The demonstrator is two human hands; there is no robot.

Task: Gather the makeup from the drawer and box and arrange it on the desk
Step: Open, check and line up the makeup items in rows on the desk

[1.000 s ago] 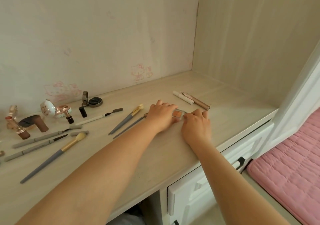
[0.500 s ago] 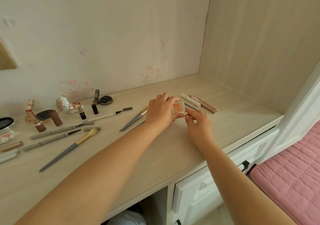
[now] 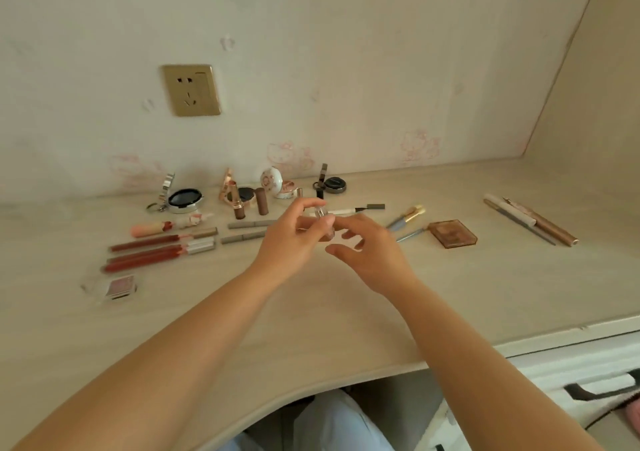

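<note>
Left hand [image 3: 291, 242] fingers pinching small clear bottle [image 3: 323, 225], right hand [image 3: 374, 256] beside, fingers loosely spread

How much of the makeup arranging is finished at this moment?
Mostly done, it seems: lip glosses, compacts, brushes and an orange palette lie spread on the desk. In hand: the left hand pinches a small clear item, the right hand open beside it. Left: setting it down.
</note>
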